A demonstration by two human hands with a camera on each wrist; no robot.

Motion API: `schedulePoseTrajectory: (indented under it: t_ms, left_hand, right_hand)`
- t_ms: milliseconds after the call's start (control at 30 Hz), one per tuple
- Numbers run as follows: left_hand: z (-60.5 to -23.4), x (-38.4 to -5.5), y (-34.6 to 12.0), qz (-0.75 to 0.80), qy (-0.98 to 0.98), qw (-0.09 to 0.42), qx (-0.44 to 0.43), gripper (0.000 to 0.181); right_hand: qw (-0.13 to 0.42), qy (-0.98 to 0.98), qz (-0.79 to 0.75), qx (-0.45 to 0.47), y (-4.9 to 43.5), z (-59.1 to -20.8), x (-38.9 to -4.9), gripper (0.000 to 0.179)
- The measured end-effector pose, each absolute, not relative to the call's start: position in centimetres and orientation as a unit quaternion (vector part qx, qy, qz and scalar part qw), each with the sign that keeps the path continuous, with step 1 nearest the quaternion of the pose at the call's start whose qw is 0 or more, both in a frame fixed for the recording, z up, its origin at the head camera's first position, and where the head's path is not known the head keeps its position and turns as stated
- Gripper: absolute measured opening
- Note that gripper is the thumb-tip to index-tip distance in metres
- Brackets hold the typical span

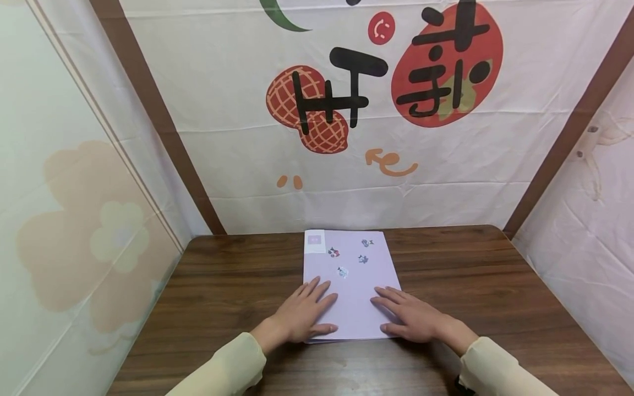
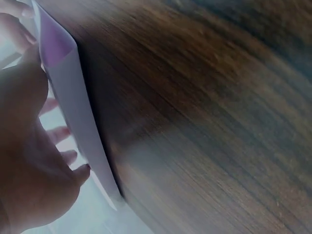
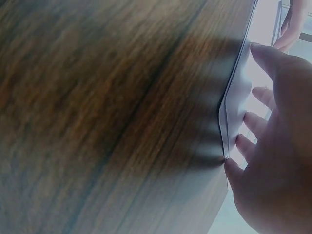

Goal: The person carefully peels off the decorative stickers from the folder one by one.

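Observation:
A pale lilac folder point(image 1: 358, 300) lies on the wooden table, with several small cartoon stickers point(image 1: 343, 271) and a white label point(image 1: 314, 242) at its far left corner. My left hand point(image 1: 301, 313) rests on its near left part, fingers spread. On the near right edge lies my right hand point(image 1: 415, 316), its fingers fairly straight and pointing inward. From the left wrist view, the folder point(image 2: 80, 107) gapes slightly at one corner, showing a purple inside. Fingertips of the right hand point(image 3: 280, 131) touch the folder's edge in the right wrist view.
The dark wood table point(image 1: 238, 275) extends to both sides of the folder. Behind it hangs a white cloth point(image 1: 238, 165) printed with red and black figures. A cloth with a flower print point(image 1: 74, 236) borders the left side, and another pale cloth point(image 1: 589, 231) the right.

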State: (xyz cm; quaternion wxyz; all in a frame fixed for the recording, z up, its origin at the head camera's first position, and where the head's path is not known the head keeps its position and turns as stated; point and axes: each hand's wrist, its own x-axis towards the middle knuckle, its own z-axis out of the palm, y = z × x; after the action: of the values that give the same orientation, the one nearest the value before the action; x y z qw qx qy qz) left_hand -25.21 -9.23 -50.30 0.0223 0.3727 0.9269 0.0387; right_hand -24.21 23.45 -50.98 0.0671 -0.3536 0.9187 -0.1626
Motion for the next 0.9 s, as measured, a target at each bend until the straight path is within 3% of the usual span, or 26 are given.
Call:
schedulePoseTrajectory:
  t_ms: [533,900]
  left_hand:
    - [-50.6,-25.8,-9.3,-0.008,0.924,0.069,0.377,0.074]
    - [-51.5,-26.0,-9.3,-0.028,0.925,0.079,0.37,0.076]
  right_hand:
    - [0.034,0.913,-0.163,-0.371,23.5,-51.2,-24.3,0.063]
    - [0.066,0.929,-0.113,-0.346,23.1,-51.4,-23.9,0.061]
